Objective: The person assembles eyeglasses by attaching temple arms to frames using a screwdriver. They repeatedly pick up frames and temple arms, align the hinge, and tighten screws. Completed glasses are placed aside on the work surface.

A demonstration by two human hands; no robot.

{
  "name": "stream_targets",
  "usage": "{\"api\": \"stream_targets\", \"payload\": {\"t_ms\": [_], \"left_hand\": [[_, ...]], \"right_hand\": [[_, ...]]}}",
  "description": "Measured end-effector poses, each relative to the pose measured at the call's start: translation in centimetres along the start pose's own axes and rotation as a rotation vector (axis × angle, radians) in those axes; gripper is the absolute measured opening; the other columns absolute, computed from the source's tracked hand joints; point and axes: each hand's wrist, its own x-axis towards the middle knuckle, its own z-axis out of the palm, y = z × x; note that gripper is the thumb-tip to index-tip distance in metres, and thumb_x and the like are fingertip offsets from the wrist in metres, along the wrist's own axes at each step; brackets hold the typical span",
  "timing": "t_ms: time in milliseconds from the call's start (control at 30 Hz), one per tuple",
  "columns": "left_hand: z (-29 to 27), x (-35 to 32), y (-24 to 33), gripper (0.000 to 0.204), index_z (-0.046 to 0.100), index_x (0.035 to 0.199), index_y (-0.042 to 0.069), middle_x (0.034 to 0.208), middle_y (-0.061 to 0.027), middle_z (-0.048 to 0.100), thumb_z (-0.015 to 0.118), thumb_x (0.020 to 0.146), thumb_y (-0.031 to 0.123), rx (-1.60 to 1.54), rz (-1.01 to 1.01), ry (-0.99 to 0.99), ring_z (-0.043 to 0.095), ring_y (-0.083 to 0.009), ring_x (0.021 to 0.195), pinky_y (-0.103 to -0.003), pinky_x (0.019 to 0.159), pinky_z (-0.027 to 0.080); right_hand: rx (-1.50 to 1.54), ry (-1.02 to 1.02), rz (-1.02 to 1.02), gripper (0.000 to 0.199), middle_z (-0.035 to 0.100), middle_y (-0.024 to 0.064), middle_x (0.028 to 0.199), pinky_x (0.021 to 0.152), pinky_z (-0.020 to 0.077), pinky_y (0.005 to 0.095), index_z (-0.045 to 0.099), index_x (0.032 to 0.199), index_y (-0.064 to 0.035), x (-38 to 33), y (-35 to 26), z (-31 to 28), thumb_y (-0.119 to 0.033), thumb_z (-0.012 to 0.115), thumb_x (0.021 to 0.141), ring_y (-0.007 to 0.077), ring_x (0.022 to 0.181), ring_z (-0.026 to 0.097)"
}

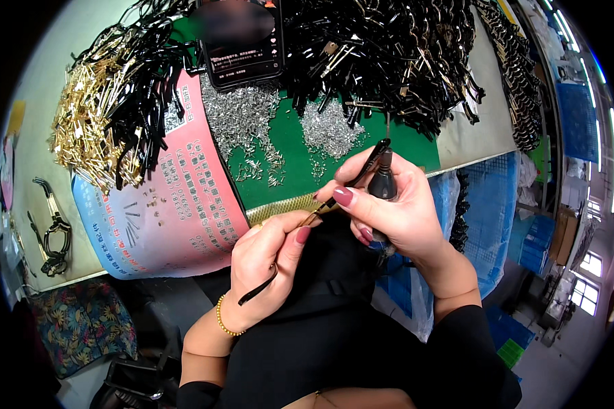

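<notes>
My left hand (269, 252) is closed round a thin glasses temple, whose black tip (258, 285) sticks out below the fingers. Gold metal shows at its pinched end. In my right hand (402, 211) is a dark powered screwdriver (383, 180), its thin bit pointing up and away from me. The same hand's thumb and forefinger pinch a slim black glasses part (374, 161), which slants down toward the left fingertips. Both hands meet closely in front of my lap. Whether the two glasses parts are joined is hidden by the fingers.
Beyond the hands, two heaps of small silver screws (242, 119) lie on a green mat (290, 153). Black temples (396, 61) pile up behind, gold ones (89, 116) at left. A phone (242, 51) stands among them. Assembled glasses (53, 232) lie far left; a blue crate (488, 218) is at right.
</notes>
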Motion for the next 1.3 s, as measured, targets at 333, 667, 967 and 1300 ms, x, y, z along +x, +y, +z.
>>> {"api": "stream_targets", "payload": {"t_ms": [333, 667, 967, 1300], "left_hand": [[0.0, -0.1, -0.1, 0.014, 0.067, 0.109, -0.002, 0.094, -0.0136, 0.073, 0.066, 0.095, 0.001, 0.121, 0.121, 0.001, 0.07, -0.0283, 0.079, -0.035, 0.071, 0.055], [-0.8, -0.1, -0.3, 0.016, 0.057, 0.115, -0.004, 0.097, -0.0144, 0.073, 0.049, 0.108, 0.008, -0.05, -0.092, 0.067, 0.07, -0.0182, 0.078, -0.03, 0.075, 0.055], [0.5, 3.0, 1.1, 0.019, 0.057, 0.117, -0.003, 0.107, -0.0102, 0.072, 0.048, 0.109, 0.012, -0.169, -0.16, 0.113, 0.05, -0.0042, 0.055, -0.023, 0.05, 0.042], [0.7, 3.1, 0.8, 0.017, 0.055, 0.112, -0.002, 0.119, -0.0149, 0.072, 0.047, 0.11, 0.013, -0.233, -0.23, -0.007, 0.05, -0.0034, 0.055, -0.022, 0.05, 0.043]], "right_hand": [[-0.23, -0.143, -0.115, 0.015, 0.069, 0.0051, 0.103, 0.077, 0.0521, 0.0233, 0.062, 0.11, 0.001, -0.6, 0.5, 0.3, -0.002, 0.067, 0.096, 0.0069, 0.088, 0.062], [-1.486, -0.137, -0.389, 0.034, 0.055, 0.0134, 0.098, 0.062, 0.0544, 0.0378, 0.057, 0.128, -0.0138, 0.0, -1.2, -2.9, -0.017, 0.064, 0.095, 0.0291, 0.078, 0.066], [-1.581, -0.077, -0.415, 0.039, 0.054, 0.0093, 0.091, 0.056, 0.053, 0.0389, 0.062, 0.132, -0.0251, 0.6, -0.5, -3.4, -0.014, 0.064, 0.094, 0.0279, 0.066, 0.064], [-1.54, -0.089, -0.4, 0.04, 0.054, 0.0085, 0.091, 0.059, 0.0541, 0.039, 0.063, 0.131, -0.0248, 1.1, -0.5, -3.5, -0.013, 0.065, 0.093, 0.0283, 0.069, 0.065]]}}
